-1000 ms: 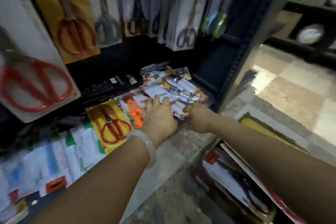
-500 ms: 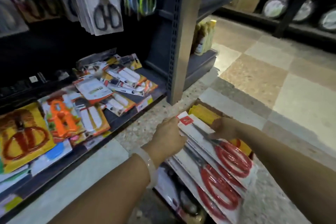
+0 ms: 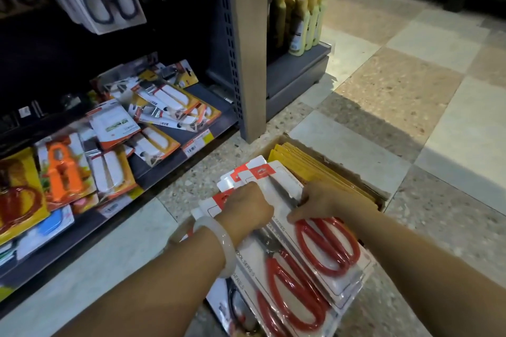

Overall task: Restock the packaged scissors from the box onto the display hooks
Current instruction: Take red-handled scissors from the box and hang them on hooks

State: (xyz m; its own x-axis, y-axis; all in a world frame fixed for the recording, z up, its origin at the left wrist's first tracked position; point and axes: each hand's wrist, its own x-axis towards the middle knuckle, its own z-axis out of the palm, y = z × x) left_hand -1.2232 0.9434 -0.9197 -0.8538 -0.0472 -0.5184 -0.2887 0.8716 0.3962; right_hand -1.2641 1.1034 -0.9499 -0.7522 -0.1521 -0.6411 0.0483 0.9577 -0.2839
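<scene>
A cardboard box [image 3: 382, 201] stands on the floor with several white packs of red-handled scissors [image 3: 325, 246] fanned out in it, and yellow packs [image 3: 309, 167] behind them. My left hand [image 3: 246, 209] grips the left side of the top packs, fingers curled under their edge. My right hand [image 3: 319, 200] holds the right edge of the top pack, thumb lying on its front. Packs of black-handled scissors [image 3: 109, 0] hang from hooks above on the left.
The bottom shelf [image 3: 175, 169] on the left holds several loose packs of peelers and orange tools. A grey shelf upright [image 3: 247, 63] stands just beyond the box. Yellow bottles [image 3: 304, 19] sit on the neighbouring low shelf. Tiled floor spreads to the right.
Both hands left the packs on the bottom shelf and came down to the box. They now hold the top scissors packs, and my view has turned right and down.
</scene>
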